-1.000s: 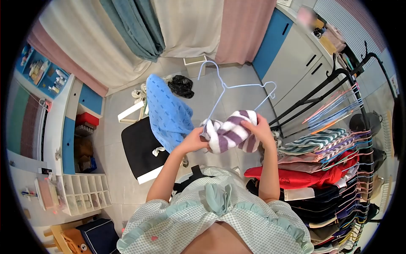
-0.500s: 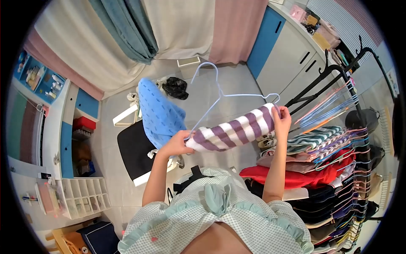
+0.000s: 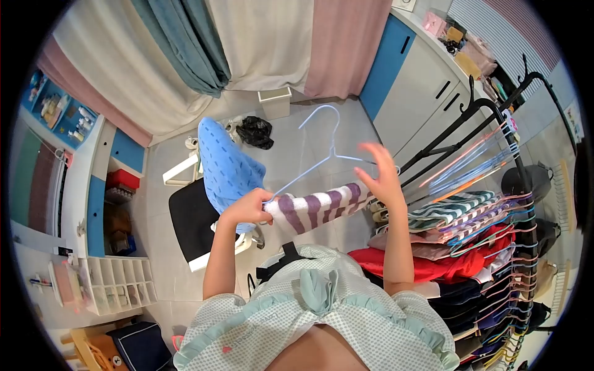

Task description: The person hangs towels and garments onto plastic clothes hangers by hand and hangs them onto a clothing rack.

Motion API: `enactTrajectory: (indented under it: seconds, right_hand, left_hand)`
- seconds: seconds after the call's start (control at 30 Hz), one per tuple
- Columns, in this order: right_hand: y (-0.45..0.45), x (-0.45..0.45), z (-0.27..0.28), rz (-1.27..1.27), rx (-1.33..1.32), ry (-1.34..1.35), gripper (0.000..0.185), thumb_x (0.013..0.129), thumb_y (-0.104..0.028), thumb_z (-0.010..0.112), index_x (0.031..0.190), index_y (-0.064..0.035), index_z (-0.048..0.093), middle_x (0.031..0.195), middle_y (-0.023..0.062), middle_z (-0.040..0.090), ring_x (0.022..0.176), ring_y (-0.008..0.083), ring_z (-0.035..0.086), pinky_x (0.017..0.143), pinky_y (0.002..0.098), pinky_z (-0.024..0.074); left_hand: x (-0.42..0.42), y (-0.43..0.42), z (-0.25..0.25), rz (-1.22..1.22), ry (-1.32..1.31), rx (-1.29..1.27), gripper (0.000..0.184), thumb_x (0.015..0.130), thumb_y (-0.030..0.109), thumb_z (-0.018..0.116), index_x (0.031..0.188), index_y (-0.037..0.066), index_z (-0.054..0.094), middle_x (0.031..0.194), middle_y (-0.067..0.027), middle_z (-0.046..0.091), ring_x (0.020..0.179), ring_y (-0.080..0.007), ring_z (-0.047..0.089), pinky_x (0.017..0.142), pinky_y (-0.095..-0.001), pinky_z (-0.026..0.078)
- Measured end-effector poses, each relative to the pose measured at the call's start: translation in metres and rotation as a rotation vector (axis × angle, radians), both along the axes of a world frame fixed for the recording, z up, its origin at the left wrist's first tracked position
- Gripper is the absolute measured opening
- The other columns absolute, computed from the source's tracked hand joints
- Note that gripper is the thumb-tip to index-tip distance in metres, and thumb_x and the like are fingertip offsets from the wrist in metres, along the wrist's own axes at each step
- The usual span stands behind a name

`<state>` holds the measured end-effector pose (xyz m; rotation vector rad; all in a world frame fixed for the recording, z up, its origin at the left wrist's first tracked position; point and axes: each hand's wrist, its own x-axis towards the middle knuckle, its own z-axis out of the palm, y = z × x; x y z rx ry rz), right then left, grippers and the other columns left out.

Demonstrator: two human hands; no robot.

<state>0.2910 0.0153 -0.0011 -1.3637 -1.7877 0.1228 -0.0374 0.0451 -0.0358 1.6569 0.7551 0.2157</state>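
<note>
Left fingers: pinched on the left end of the striped cloth, with the hanger also gripped at that corner. Right fingers: spread, raised over the cloth's right end; whether contact is made there cannot be told. Cloth: hung between the two hands, below the hanger's shoulders, its right end just under the right palm. Step in hand, as judged: cloth and hanger steadied at one side only; for a two-sided hold, the right fingers would need to be closed. Farther out: blue cloth, draped over the chair; clothes rack, at the right.
</note>
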Motion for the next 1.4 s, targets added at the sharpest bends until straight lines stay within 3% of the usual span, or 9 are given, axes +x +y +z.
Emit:
enactTrajectory:
  seconds: [0.07,0.2,0.23,0.5,0.8,0.9,0.93,1.07,1.4]
  right_hand:
    - [0.005,0.001,-0.005,0.158,-0.316,0.084,0.028,0.073,-0.018,0.067,0.096,-0.0035,0.06,0.076,0.0077,0.061,0.07,0.0215,0.058,0.067,0.0297,0.0445]
    - [0.008,0.009,-0.011,0.201,-0.388,0.32,0.014,0.078,-0.013,0.063,0.079,0.0012,0.063,0.058,0.0032,0.055,0.051,0.0064,0.041,0.046,0.0222,0.0317]
    - [0.007,0.01,-0.012,0.203,-0.392,0.32,0.013,0.079,-0.012,0.062,0.079,0.0016,0.063,0.059,0.0021,0.054,0.052,0.006,0.041,0.046,0.0217,0.0319]
    - [0.006,0.01,-0.015,0.172,-0.383,0.363,0.013,0.082,-0.01,0.059,0.078,0.0018,0.063,0.057,-0.0024,0.049,0.053,0.0042,0.037,0.047,0.0208,0.0279]
    - [0.001,0.015,-0.006,0.146,-0.366,0.459,0.017,0.083,-0.013,0.059,0.075,0.0018,0.062,0.055,-0.0058,0.043,0.052,0.0025,0.031,0.045,0.0204,0.0222]
    - [-0.002,0.017,0.003,0.087,-0.378,0.484,0.017,0.083,-0.013,0.059,0.075,0.002,0.062,0.055,-0.0063,0.042,0.051,0.0023,0.031,0.045,0.0206,0.0221]
    - [-0.001,0.02,0.001,0.074,-0.389,0.489,0.018,0.082,-0.014,0.059,0.075,0.0019,0.062,0.055,-0.0068,0.042,0.051,0.0023,0.03,0.045,0.0208,0.0216]
    - [-0.004,0.024,-0.002,-0.07,-0.361,0.46,0.019,0.082,-0.016,0.06,0.077,0.0021,0.063,0.055,-0.0038,0.044,0.051,0.003,0.033,0.045,0.0216,0.0236]
    - [-0.02,0.018,-0.005,0.147,-0.477,0.439,0.019,0.084,-0.014,0.057,0.078,0.0026,0.063,0.057,-0.0047,0.041,0.055,0.0039,0.032,0.047,0.0218,0.0237]
  left_hand:
    - [0.002,0.002,0.0,-0.024,0.022,-0.033,0.032,0.061,-0.004,0.061,0.093,0.0,0.059,0.087,-0.0013,0.061,0.074,-0.0088,0.058,0.069,-0.0241,0.047]
    - [-0.008,0.012,-0.009,0.189,-0.145,-0.011,0.037,0.064,-0.001,0.063,0.098,0.005,0.052,0.081,0.0002,0.056,0.08,-0.0068,0.053,0.069,-0.0218,0.043]
    - [-0.007,0.011,-0.009,0.328,-0.147,0.174,0.04,0.066,-0.001,0.064,0.103,0.006,0.052,0.085,-0.0008,0.057,0.082,-0.009,0.055,0.07,-0.0243,0.045]
    - [0.013,0.031,-0.041,1.052,-0.478,-0.154,0.04,0.07,-0.004,0.06,0.108,0.006,0.053,0.085,-0.0038,0.059,0.074,-0.0104,0.056,0.068,-0.0244,0.046]
    - [0.039,0.034,-0.06,0.959,-0.676,-0.21,0.058,0.075,0.014,0.067,0.123,0.01,0.034,0.103,-0.0041,0.054,0.1,-0.0166,0.053,0.079,-0.0299,0.046]
    - [0.045,0.036,-0.089,0.921,-0.524,-0.267,0.051,0.077,0.015,0.066,0.12,0.01,0.04,0.102,-0.0032,0.055,0.098,-0.0144,0.054,0.077,-0.0279,0.046]
    - [0.048,0.033,-0.085,0.912,-0.448,-0.337,0.03,0.079,0.018,0.065,0.105,0.009,0.053,0.091,-0.0011,0.058,0.087,-0.0107,0.056,0.072,-0.0238,0.045]
    - [0.053,0.026,-0.082,1.026,-0.369,-0.091,0.016,0.083,0.021,0.063,0.082,0.005,0.061,0.073,0.003,0.057,0.066,-0.0049,0.05,0.061,-0.0188,0.04]
    - [0.055,0.042,-0.073,1.131,-0.143,0.596,0.025,0.077,0.015,0.067,0.088,-0.001,0.052,0.077,-0.0054,0.052,0.064,-0.0137,0.049,0.061,-0.0252,0.042]
